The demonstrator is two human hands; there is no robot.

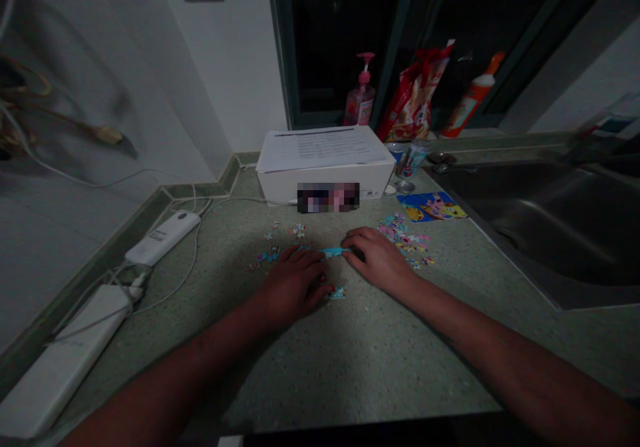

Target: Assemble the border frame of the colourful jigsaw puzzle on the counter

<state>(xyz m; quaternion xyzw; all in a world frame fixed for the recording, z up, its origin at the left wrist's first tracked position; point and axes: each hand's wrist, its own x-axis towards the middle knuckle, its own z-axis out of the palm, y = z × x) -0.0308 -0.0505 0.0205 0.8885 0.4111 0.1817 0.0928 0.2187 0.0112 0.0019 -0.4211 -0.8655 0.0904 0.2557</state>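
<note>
A narrow strip of light-blue jigsaw pieces (333, 252) lies on the counter between my hands. My left hand (294, 279) is palm down, its fingers over the strip's left end and its thumb spread away from them. By that thumb is a small cluster of jigsaw pieces (338, 293), partly covered. My right hand (377, 255) has its thumb and fingertips at the strip's right end, seemingly pinching it. Loose jigsaw pieces (407, 237) are heaped beyond my right hand. Several more pieces (269, 255) lie scattered around the left one.
A white box (325, 177) topped with printed paper (323, 147) stands behind. A colourful picture card (433, 207) lies near the sink (550, 220). Cans (414, 159) stand beside the box. At left are a white adapter (164, 239), a power strip (65, 353) and cables.
</note>
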